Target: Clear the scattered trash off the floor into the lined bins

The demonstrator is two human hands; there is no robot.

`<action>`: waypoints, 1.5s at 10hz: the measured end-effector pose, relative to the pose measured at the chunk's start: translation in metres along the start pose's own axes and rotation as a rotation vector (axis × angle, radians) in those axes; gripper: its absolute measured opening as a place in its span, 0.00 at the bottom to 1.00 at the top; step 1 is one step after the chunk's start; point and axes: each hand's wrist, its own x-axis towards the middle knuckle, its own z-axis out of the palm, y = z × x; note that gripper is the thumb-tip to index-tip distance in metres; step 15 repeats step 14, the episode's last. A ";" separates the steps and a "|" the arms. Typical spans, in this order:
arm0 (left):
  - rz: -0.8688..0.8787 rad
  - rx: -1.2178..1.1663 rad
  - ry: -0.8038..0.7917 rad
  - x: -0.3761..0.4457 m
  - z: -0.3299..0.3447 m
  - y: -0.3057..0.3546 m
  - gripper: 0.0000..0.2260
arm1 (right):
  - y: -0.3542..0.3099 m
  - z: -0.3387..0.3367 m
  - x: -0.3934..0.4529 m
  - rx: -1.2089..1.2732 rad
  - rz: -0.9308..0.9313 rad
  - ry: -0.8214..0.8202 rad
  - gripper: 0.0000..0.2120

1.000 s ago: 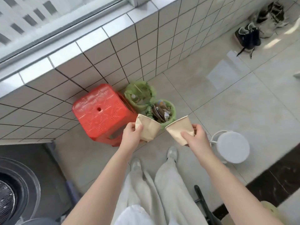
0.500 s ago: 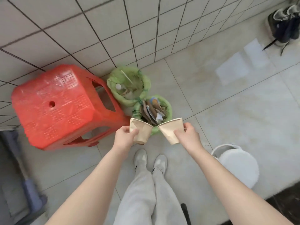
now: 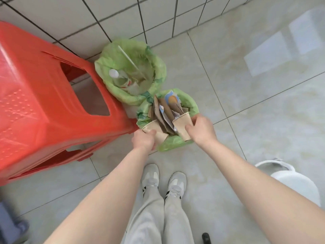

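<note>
Now both hands clamped: my left hand grips tan paper cup, my right hand grips second tan paper cup, both over near green-lined bin stuffed with brown paper. Far green-lined bin holds clear plastic bottle. Best: lower cups into gaps beside paper, release low, avoid tipping bin toward red plastic stool.

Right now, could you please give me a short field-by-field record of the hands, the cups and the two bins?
left hand: grips left paper cup
right hand: grips right paper cup
cups: both over the near bin, not yet released
near bin: green liner, packed with paper and cardboard
far bin: green liner, holds a plastic bottle and a straw
beside bins: red stool
</note>
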 end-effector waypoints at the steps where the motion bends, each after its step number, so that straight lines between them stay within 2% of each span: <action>1: 0.036 0.124 -0.008 0.020 0.012 -0.003 0.11 | -0.004 0.015 0.018 -0.081 -0.017 -0.008 0.13; 2: 0.054 0.197 -0.031 0.026 0.022 -0.005 0.11 | -0.005 0.027 0.027 -0.144 -0.052 -0.030 0.14; 4: 0.020 0.140 0.008 0.021 0.037 -0.015 0.20 | -0.003 0.038 0.034 -0.299 -0.124 -0.099 0.18; 5: 0.044 0.078 0.050 0.011 0.036 -0.024 0.11 | 0.000 0.036 0.028 -0.409 -0.194 -0.095 0.17; 8: 0.070 0.044 0.087 0.045 0.047 -0.013 0.09 | -0.004 0.033 0.036 -0.519 -0.318 -0.062 0.12; 10: 0.038 0.121 0.044 0.074 0.055 -0.014 0.09 | 0.000 0.047 0.055 -0.634 -0.262 -0.124 0.21; 12: 0.140 0.209 0.009 0.059 0.045 -0.023 0.10 | 0.014 0.052 0.042 -0.470 -0.164 -0.172 0.14; 15: 0.236 0.294 -0.018 0.023 0.017 -0.026 0.10 | 0.029 0.030 0.004 -0.381 -0.135 -0.209 0.18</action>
